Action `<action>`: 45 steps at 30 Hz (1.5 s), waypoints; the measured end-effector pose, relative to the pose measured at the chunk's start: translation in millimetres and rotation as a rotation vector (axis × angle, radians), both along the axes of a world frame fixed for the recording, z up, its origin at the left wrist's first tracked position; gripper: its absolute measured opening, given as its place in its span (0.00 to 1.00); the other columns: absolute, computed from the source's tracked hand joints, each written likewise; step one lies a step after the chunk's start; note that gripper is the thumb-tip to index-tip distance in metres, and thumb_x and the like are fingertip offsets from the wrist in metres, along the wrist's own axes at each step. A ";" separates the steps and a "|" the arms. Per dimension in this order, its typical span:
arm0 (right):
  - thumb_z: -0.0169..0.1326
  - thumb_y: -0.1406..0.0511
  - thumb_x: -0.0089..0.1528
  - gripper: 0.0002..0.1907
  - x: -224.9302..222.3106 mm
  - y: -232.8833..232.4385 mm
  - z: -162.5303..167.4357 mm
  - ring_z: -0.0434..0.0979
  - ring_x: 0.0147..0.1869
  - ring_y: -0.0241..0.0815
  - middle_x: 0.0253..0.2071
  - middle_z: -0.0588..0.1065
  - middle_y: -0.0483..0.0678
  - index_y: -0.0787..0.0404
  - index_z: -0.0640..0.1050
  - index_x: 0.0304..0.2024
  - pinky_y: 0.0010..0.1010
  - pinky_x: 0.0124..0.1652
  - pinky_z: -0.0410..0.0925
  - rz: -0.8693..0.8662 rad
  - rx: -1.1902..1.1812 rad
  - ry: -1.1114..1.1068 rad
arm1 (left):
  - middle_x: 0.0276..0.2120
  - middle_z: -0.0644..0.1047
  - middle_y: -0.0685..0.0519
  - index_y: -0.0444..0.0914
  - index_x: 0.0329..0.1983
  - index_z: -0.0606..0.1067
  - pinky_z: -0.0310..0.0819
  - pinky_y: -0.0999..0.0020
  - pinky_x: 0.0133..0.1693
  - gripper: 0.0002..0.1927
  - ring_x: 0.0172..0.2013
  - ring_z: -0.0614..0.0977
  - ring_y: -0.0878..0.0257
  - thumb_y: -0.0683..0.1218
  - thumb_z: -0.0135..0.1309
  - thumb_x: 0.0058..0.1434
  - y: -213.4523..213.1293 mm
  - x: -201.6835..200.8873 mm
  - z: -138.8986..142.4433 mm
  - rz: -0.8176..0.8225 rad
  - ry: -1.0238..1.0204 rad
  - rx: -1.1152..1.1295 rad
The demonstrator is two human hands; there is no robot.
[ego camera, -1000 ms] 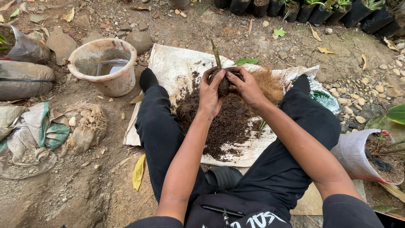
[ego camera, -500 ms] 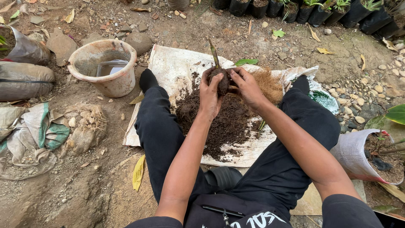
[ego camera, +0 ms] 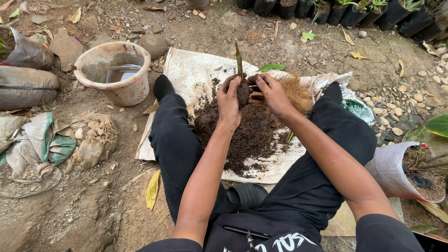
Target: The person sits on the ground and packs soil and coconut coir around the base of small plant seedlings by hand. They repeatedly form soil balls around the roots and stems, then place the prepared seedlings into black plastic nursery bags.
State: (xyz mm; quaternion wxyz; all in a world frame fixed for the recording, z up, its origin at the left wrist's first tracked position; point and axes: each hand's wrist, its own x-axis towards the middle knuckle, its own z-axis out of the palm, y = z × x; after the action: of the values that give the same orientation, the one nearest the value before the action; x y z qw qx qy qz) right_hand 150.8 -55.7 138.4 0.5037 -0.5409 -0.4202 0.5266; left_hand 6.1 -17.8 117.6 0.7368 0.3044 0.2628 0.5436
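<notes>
I sit on the ground with my legs spread around a white sack sheet (ego camera: 196,70). A heap of dark soil (ego camera: 247,133) lies on it between my knees. My left hand (ego camera: 229,100) and my right hand (ego camera: 271,93) are both closed around a small dark soil-covered plant bulb (ego camera: 243,91), held upright above the heap. A thin green shoot (ego camera: 239,58) sticks up from the bulb. A clump of brown coconut fibre (ego camera: 298,93) lies just right of my right hand.
A dirty bucket (ego camera: 114,70) with water stands at the left. Filled sacks (ego camera: 25,86) and crumpled bags (ego camera: 37,149) lie further left. Black nursery pots with seedlings (ego camera: 345,9) line the top edge. A grey bag of soil (ego camera: 406,172) sits at the right, beside pebbles.
Both hands stay on the bulb above the soil heap; only the fingers shift slightly around it.
</notes>
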 end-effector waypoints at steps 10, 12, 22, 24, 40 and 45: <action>0.37 0.56 0.74 0.18 1.5 -0.1 0.2 0.80 0.51 0.38 0.47 0.79 0.48 0.60 0.73 0.51 0.35 0.51 0.76 -0.014 -0.037 -0.182 | 0.33 0.82 0.43 0.28 0.49 0.78 0.79 0.69 0.20 0.18 0.25 0.83 0.62 0.44 0.64 0.60 -2.2 0.2 0.5 -0.003 0.103 0.057; 0.37 0.56 0.74 0.18 1.8 2.0 -0.6 0.80 0.50 0.39 0.47 0.79 0.48 0.60 0.73 0.51 0.35 0.50 0.75 -0.027 -0.087 -0.261 | 0.34 0.83 0.44 0.28 0.48 0.78 0.79 0.69 0.20 0.18 0.26 0.83 0.62 0.45 0.64 0.59 -0.5 0.6 -7.2 0.006 0.084 0.056; 0.42 0.52 0.73 0.24 34.0 48.5 -61.6 0.75 0.60 0.46 0.60 0.75 0.52 0.60 0.73 0.60 0.41 0.62 0.67 0.408 -0.241 -0.947 | 0.35 0.79 0.48 0.34 0.57 0.76 0.85 0.60 0.28 0.25 0.30 0.83 0.59 0.58 0.53 0.70 8.8 -8.7 -16.6 0.023 -0.082 -0.030; 0.43 0.51 0.72 0.25 27.5 49.9 -91.5 0.70 0.65 0.49 0.65 0.70 0.53 0.60 0.72 0.63 0.45 0.65 0.62 0.553 -0.188 -1.071 | 0.39 0.80 0.47 0.35 0.60 0.73 0.86 0.60 0.32 0.27 0.34 0.84 0.59 0.60 0.45 0.72 10.5 -9.3 -8.8 0.023 -0.102 -0.083; 0.56 0.66 0.64 0.20 -26.2 -19.5 -181.1 0.73 0.59 0.64 0.52 0.73 0.63 0.67 0.68 0.55 0.50 0.57 0.69 0.308 -0.208 -1.178 | 0.47 0.79 0.48 0.36 0.70 0.63 0.85 0.62 0.39 0.25 0.40 0.84 0.62 0.53 0.31 0.76 13.6 -8.6 -27.9 0.056 0.123 -0.241; 0.47 0.68 0.70 0.12 -29.5 -21.9 -175.5 0.77 0.55 0.61 0.51 0.75 0.62 0.65 0.70 0.55 0.49 0.54 0.71 0.229 -0.349 -1.092 | 0.52 0.76 0.45 0.37 0.72 0.61 0.80 0.56 0.47 0.27 0.44 0.82 0.61 0.53 0.31 0.75 9.2 -10.5 -20.0 0.029 0.222 -0.275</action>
State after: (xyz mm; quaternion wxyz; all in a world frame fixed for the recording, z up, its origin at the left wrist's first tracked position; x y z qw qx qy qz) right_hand 121.3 -77.7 -37.1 0.0576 -0.7600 -0.5818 0.2838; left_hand -4.4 -8.6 97.6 0.7300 0.2550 0.4189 0.4760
